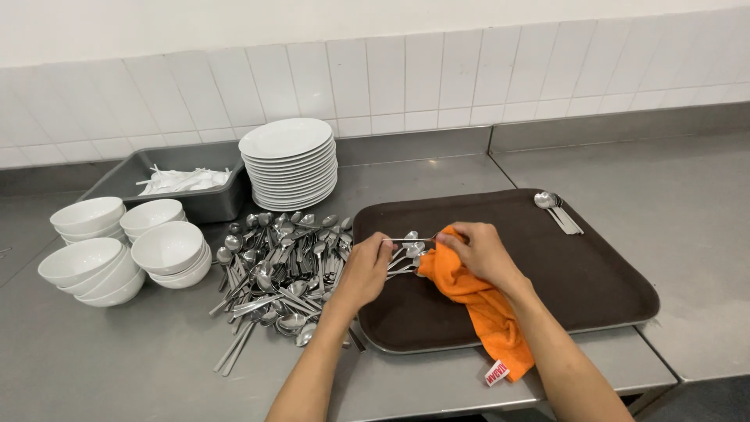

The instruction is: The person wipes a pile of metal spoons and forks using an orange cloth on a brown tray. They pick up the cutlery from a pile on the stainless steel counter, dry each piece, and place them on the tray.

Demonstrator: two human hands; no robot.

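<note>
We take the dark brown rectangular plastic tray [594,273] as our landmark. Over its left part our left hand [366,270] is pinched shut on the handles of a small bunch of shiny steel spoons [408,252], whose bowls point right, towards the cloth. Our right hand [480,248] is curled closed around the upper end of an orange cleaning cloth [476,301], pressing it against those spoon bowls; the cloth trails down over the tray's near rim and hangs past the counter edge.

At the tray's far right corner lies a small set of spoons [556,209], well apart from our hands. The middle and right of the tray are bare, leaving open room there.

Just left of the tray, touching its left rim, spreads a loose heap of steel cutlery [277,266]. Beyond the heap stand stacked white bowls [125,250], a stack of white plates [289,162] and a grey metal pan [176,184].
</note>
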